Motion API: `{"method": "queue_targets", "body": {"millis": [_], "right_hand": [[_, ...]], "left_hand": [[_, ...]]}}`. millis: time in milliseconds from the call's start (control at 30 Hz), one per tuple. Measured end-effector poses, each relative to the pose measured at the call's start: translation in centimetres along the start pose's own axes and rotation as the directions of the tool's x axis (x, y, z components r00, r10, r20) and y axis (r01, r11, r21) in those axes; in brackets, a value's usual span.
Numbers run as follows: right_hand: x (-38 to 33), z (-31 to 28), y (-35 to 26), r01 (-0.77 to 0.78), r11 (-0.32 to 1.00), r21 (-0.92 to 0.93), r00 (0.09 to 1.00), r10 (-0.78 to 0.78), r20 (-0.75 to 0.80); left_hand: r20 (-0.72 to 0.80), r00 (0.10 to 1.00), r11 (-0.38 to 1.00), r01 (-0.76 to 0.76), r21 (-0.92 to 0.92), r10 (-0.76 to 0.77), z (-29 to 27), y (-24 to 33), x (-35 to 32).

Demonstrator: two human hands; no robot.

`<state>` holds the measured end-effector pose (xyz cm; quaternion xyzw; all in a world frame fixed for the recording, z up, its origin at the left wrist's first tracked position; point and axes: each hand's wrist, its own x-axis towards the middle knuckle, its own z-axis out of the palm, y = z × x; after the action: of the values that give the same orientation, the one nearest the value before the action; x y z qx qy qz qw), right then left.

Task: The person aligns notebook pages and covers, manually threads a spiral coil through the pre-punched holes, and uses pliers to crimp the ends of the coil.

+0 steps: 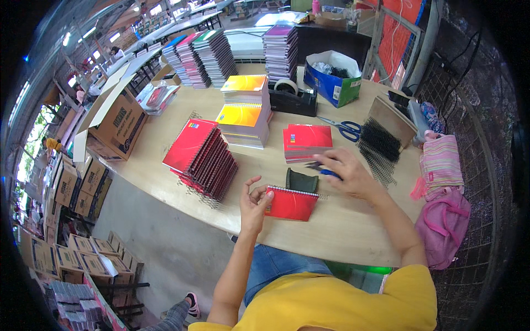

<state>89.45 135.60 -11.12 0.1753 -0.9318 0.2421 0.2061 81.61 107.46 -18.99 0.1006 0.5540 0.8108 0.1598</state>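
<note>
A small red notebook [292, 205] lies near the table's front edge, a wire coil threaded along its top and sticking out past the right end. My left hand [254, 204] grips its left end, thumb on the cover and the index finger raised. Just above the coil's right end, my right hand [352, 175] is closed round blue-handled pliers [330, 172], their dark jaws pointing left. Behind the notebook sits a dark green pad [302, 182]. Beyond that is a short stack of red notebooks [308, 135].
A tall stack of coiled red notebooks [193, 148] stands left, with yellow notebooks [242, 117] behind. Loose black wire coils [380, 142], scissors [349, 130], a tape dispenser [295, 101] and a blue-green box [334, 88] lie right and back. A carton [120, 124] borders the left edge.
</note>
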Motion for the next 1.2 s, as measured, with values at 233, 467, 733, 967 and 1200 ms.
{"method": "queue_targets", "body": {"millis": [233, 467, 733, 967, 1200], "right_hand": [[5.4, -0.2, -4.5, 0.448, 0.813, -0.374, 0.891, -0.440, 0.110], [6.2, 0.3, -4.8, 0.603, 0.631, -0.488, 0.769, -0.624, 0.142], [4.7, 0.8, -4.9, -0.197, 0.972, 0.130, 0.895, 0.124, 0.429], [0.0, -2.7, -3.5, -0.373, 0.811, 0.450, 0.857, 0.487, -0.168], [-6.5, -0.5, -1.1, -0.666, 0.657, 0.354, 0.664, 0.738, -0.122]], "left_hand": [[0.022, 0.999, 0.995, -0.042, 0.086, 0.041, 0.8, 1.1, -0.1], [0.010, 1.000, 0.986, -0.001, 0.165, 0.000, 1.6, 2.1, -0.7], [-0.027, 0.976, 0.922, -0.196, 0.334, 0.217, 2.1, 1.3, -1.2], [-0.064, 0.812, 0.715, -0.469, 0.518, 0.580, -0.4, 12.9, -0.9], [-0.317, 0.671, 0.683, -0.392, 0.616, 0.670, -9.6, 20.3, 6.6]]}}
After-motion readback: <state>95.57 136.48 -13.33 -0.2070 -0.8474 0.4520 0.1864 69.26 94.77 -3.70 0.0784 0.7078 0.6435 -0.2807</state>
